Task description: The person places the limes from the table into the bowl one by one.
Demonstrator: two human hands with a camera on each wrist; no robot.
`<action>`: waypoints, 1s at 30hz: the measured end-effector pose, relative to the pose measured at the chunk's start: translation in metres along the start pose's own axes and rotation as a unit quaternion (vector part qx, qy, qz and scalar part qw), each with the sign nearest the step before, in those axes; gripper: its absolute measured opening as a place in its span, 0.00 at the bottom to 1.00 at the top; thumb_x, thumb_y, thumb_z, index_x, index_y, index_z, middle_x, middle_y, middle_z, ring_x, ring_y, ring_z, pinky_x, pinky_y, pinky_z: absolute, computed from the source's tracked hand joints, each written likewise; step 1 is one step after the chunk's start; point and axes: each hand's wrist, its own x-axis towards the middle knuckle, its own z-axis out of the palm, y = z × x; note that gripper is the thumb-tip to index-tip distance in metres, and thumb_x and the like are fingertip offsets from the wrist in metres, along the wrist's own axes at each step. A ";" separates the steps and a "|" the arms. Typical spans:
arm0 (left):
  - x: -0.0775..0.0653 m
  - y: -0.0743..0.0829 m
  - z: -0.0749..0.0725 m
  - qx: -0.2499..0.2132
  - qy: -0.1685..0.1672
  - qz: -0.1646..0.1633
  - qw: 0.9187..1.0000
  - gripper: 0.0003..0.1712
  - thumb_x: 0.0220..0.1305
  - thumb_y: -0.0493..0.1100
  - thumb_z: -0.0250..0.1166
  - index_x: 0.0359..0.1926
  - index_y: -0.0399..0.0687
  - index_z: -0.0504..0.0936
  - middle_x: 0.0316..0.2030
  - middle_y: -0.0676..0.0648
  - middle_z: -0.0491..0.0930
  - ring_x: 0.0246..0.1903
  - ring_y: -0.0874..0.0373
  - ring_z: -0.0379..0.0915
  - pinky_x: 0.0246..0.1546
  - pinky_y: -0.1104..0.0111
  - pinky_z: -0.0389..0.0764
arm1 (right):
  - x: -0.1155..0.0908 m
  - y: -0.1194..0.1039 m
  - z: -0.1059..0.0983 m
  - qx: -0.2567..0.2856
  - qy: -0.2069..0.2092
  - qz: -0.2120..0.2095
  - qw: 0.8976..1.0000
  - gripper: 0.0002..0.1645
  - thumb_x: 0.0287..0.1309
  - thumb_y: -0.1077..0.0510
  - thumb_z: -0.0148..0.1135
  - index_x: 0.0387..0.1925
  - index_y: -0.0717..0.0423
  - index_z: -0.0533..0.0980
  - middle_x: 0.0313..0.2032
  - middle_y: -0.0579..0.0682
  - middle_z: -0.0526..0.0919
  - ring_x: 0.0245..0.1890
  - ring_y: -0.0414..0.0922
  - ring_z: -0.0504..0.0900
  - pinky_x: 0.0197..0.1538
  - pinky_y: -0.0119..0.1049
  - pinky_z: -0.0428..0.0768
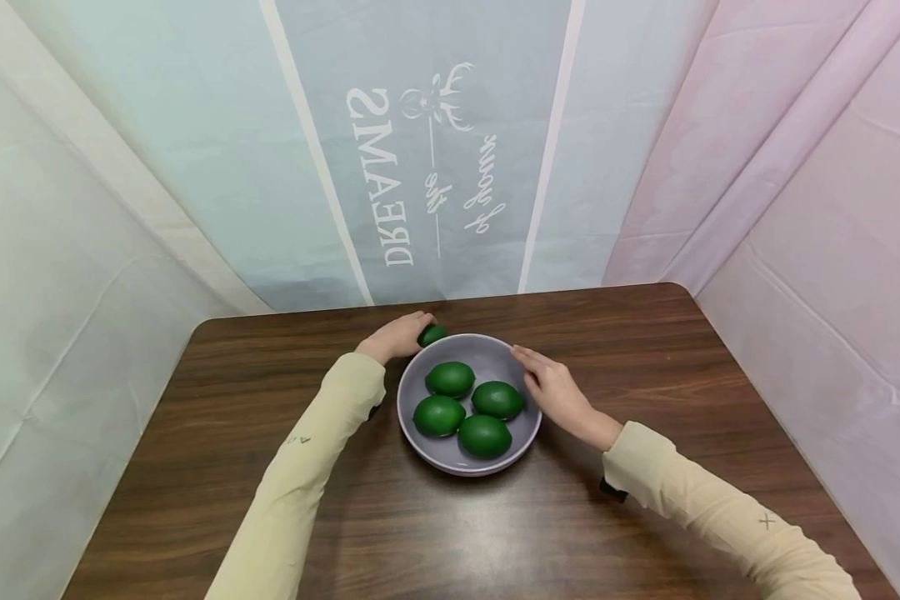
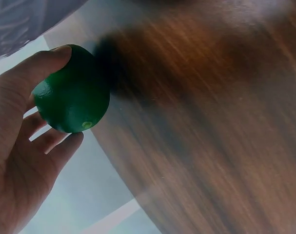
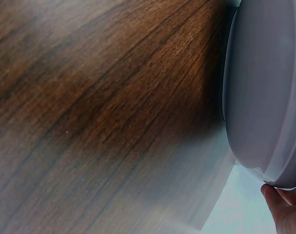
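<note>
My left hand (image 1: pixel 400 337) grips a green lime (image 2: pixel 72 92) just beyond the bowl's far left rim. In the left wrist view, the thumb lies over one side of this fruit and the fingers curl behind it. A shallow grey-purple bowl (image 1: pixel 471 466) stands on the table with several more limes (image 1: pixel 484 436) inside. Against the bowl's right rim rests my right hand (image 1: pixel 560 395), its fingers fairly straight. Fingertips (image 3: pixel 268 191) touch the bowl's outer edge in the right wrist view; the rest of that hand is mostly out of that view.
The dark wood-grain table (image 1: pixel 645 358) has rounded far corners. Behind it hangs a pale blue cloth (image 1: pixel 480 275) with white lettering, and light cloth walls close in both sides.
</note>
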 end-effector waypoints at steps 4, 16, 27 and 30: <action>-0.004 0.000 0.003 -0.019 -0.004 -0.002 1.000 0.28 0.58 0.47 0.62 0.58 0.45 0.67 0.50 0.45 0.70 0.48 0.52 0.68 0.49 0.61 0.71 | -0.001 0.000 -0.001 0.002 -0.002 0.004 1.000 0.26 0.56 0.71 0.53 0.58 0.62 0.69 0.57 0.58 0.72 0.30 0.44 0.74 0.27 0.33 0.70; -0.018 -0.003 0.010 -0.007 -0.006 0.016 1.000 0.30 0.59 0.43 0.61 0.62 0.41 0.65 0.52 0.44 0.69 0.52 0.52 0.67 0.54 0.62 0.69 | 0.000 -0.001 0.000 0.001 -0.004 0.005 1.000 0.25 0.56 0.71 0.53 0.58 0.63 0.69 0.57 0.58 0.71 0.30 0.44 0.74 0.26 0.33 0.69; -0.030 -0.006 0.008 0.003 -0.015 0.026 1.000 0.26 0.58 0.41 0.61 0.58 0.41 0.69 0.50 0.44 0.70 0.51 0.52 0.68 0.52 0.61 0.70 | 0.001 -0.003 -0.002 -0.001 -0.009 0.005 1.000 0.26 0.56 0.71 0.54 0.58 0.64 0.69 0.57 0.59 0.71 0.35 0.46 0.76 0.28 0.34 0.70; -0.032 -0.006 0.008 0.005 -0.012 0.033 0.999 0.25 0.58 0.41 0.62 0.56 0.41 0.70 0.48 0.45 0.71 0.48 0.53 0.69 0.51 0.61 0.71 | 0.001 -0.003 -0.002 -0.003 -0.007 0.003 1.000 0.26 0.55 0.72 0.54 0.58 0.64 0.69 0.57 0.59 0.71 0.40 0.47 0.77 0.29 0.34 0.71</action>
